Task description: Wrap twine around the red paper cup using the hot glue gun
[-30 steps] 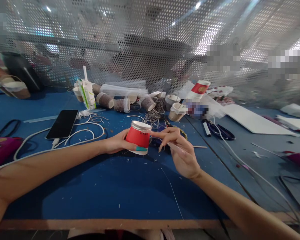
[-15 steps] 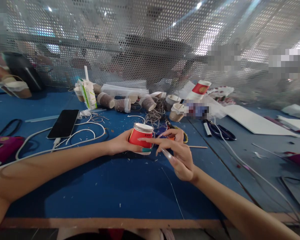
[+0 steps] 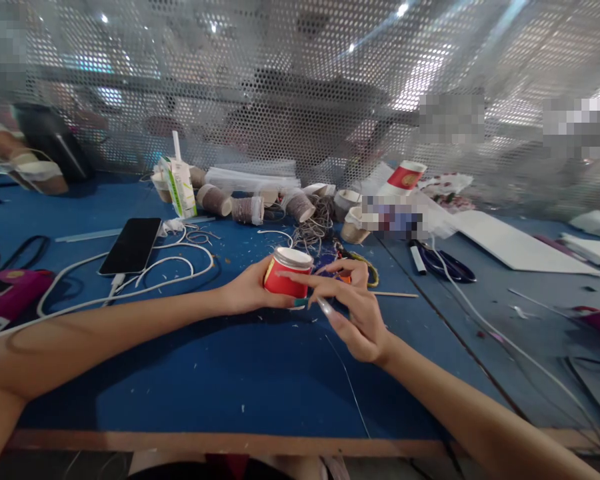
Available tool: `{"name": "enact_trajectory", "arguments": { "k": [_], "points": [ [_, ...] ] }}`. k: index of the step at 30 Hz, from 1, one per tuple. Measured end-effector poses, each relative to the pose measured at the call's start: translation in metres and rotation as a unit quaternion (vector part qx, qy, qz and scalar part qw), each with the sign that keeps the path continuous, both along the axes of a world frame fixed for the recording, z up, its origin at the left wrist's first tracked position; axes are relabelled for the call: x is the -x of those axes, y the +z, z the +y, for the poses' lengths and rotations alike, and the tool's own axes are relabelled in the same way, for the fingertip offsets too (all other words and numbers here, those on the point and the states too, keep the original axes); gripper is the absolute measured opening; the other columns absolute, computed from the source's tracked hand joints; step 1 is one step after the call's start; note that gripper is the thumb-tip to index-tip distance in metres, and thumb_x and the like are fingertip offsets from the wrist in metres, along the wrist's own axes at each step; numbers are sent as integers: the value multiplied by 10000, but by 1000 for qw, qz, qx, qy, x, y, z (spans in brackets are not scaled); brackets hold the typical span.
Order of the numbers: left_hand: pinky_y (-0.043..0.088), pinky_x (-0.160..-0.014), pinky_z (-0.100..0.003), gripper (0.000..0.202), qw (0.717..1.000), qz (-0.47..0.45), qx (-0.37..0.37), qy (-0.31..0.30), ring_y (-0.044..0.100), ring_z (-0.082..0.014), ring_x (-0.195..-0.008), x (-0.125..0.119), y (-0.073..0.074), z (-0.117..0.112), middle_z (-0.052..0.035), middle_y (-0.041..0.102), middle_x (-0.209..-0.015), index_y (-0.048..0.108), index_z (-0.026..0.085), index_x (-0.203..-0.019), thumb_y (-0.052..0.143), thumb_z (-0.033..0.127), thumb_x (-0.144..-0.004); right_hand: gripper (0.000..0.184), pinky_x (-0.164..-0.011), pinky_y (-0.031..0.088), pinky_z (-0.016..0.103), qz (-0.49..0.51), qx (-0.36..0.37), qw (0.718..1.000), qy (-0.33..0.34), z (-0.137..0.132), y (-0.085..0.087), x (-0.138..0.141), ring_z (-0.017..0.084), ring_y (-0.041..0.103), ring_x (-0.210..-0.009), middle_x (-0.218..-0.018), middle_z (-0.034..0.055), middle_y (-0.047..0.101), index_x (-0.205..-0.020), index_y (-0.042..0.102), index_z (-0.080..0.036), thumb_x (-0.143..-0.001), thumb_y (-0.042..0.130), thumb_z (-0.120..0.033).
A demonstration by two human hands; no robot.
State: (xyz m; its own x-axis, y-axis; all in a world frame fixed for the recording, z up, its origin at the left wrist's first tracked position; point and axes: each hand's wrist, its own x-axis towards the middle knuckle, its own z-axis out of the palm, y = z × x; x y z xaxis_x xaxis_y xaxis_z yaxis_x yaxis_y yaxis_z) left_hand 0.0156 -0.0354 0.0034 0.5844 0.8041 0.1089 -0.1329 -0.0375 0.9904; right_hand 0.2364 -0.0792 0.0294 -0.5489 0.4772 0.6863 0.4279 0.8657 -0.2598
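Observation:
A small red paper cup (image 3: 286,285) with a grey band wound round its rim stands upright in my left hand (image 3: 250,288). That hand is wrapped round its left side, the thumb with a green nail lying across the lower front. My right hand (image 3: 357,310) is at the cup's right side, fingers spread and long-nailed. Its index finger reaches across the red front and appears to touch it. Behind my right hand lie an orange item (image 3: 347,279) and a yellow-and-dark cord (image 3: 373,272), partly hidden.
Cord-wound cups (image 3: 215,200), tangled grey cord (image 3: 316,227) and a drink carton (image 3: 181,190) line the back, before a perforated metal screen (image 3: 280,100). A phone (image 3: 131,245) with a white cable lies left. Scissors (image 3: 445,263) and a white board (image 3: 520,243) lie right. Another person's hand (image 3: 17,150) shows far left.
The view has shifted slightly. The cup has turned a little in my left hand, and the dark print on its front no longer shows. My right index finger reaches farther left across it.

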Motion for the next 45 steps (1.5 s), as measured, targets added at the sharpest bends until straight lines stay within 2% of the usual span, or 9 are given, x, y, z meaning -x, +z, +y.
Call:
{"name": "enact_trajectory", "arguments": {
  "k": [3, 9, 16, 21, 28, 31, 36, 41, 45],
  "points": [
    [492, -1030, -487, 742, 1000, 15, 0, 13, 656, -297, -1156, 0, 2, -1, -129, 700, -1258, 589, 171, -1247, 917, 336, -602, 201, -911, 371, 534, 6, -2, 999, -38, -1, -1, 0, 316, 509, -1037, -1231, 7, 763, -1013, 623, -289, -877, 482, -332],
    [492, -1011, -478, 734, 999, 15, -13, 27, 654, -295, -1135, 0, 1, -3, -128, 698, -1234, 584, 172, -1219, 920, 356, -593, 135, -913, 358, 544, -23, -37, 999, -20, -7, 1, 4, 321, 525, -1051, -1184, -11, 778, -951, 588, -288, -848, 500, -281],
    [488, -1007, -490, 737, 991, 69, -81, 84, 644, -299, -1111, -1, -3, -3, -117, 696, -1211, 579, 179, -1226, 904, 441, -619, 318, -919, 352, 527, -42, -57, 995, -66, -12, -4, 10, 331, 503, -1119, -1358, 2, 709, -1116, 562, -287, -800, 559, -248],
    [501, -888, -429, 612, 980, 115, -115, 115, 626, -253, -966, 0, 1, -5, -79, 688, -1054, 561, 193, -1071, 887, 467, -631, 286, -910, 355, 512, -56, -84, 995, -17, -14, 0, 11, 322, 509, -1090, -1231, 1, 759, -1039, 573, -287, -762, 564, -218],
    [492, -886, -424, 606, 970, 130, -127, 163, 619, -245, -948, 0, 1, -5, -53, 670, -1013, 537, 207, -1002, 898, 488, -604, 346, -921, 359, 503, -95, -56, 993, -50, -16, 4, 12, 319, 506, -1131, -1250, 11, 753, -1110, 606, -290, -780, 596, -188],
    [505, -922, -443, 647, 985, 74, -67, 140, 635, -249, -981, 2, -2, -3, -58, 676, -1045, 529, 204, -1053, 913, 441, -589, 293, -906, 369, 514, -67, -84, 994, -27, -14, 2, 10, 316, 531, -1097, -1177, 0, 779, -1032, 608, -298, -766, 587, -178],
    [474, -1042, -467, 708, 998, -56, 5, 30, 631, -303, -1186, 5, 1, 0, -107, 689, -1233, 576, 201, -1173, 929, 308, -568, 257, -921, 378, 527, -59, -55, 996, -23, -13, 7, 6, 314, 527, -1120, -1247, -21, 764, -1019, 570, -293, -794, 558, -172],
    [497, -1042, -487, 708, 998, -63, 15, -7, 673, -301, -1142, 5, 7, 0, -111, 732, -1172, 627, 175, -1157, 953, 225, -530, 257, -957, 389, 524, -102, -14, 994, 26, -10, 10, 7, 300, 518, -1123, -1381, -11, 700, -1034, 533, -287, -792, 555, -204],
    [509, -1030, -486, 690, 996, -78, 50, -7, 689, -291, -1095, 7, 5, 4, -110, 738, -1136, 652, 158, -1116, 961, 209, -501, 101, -929, 407, 502, -23, -11, 999, 42, -5, 5, 4, 275, 524, -1060, -1346, -18, 720, -934, 537, -273, -845, 525, -228]
  ]
}}
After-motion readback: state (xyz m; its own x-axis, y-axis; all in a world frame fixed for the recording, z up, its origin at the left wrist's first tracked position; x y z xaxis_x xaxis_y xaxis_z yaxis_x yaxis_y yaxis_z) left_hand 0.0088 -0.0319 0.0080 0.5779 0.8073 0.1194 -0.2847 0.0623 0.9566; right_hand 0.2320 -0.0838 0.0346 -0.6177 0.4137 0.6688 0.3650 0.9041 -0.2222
